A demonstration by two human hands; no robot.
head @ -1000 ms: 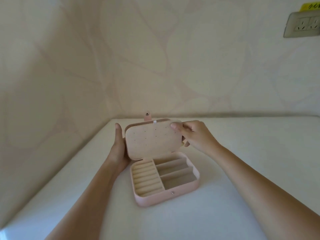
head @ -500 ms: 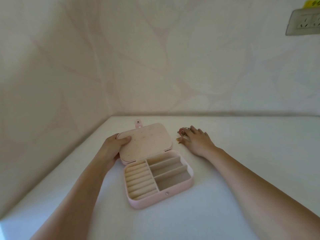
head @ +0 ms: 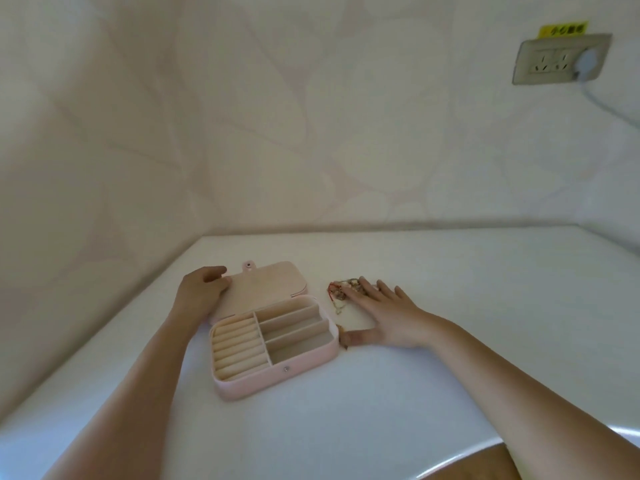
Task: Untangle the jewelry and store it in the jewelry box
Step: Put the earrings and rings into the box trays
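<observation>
Pink jewelry box (head: 277, 380) open on the white surface (head: 450, 358), left hand (head: 201, 296) gripping its lid (head: 266, 289), the right hand (head: 384, 313) presses spread fingers (head: 367, 288) flat on tangled jewelry (head: 336, 293) at the box's 2 o'clock — likely light, snag-prone chains, best pinched at a loose end.

Pink jewelry box (head: 277, 367) lay open, lid (head: 266, 287) folded flat behind, near tabletop's (head: 381, 403) far-left corner; tangled jewelry (head: 338, 292) just right.
</observation>
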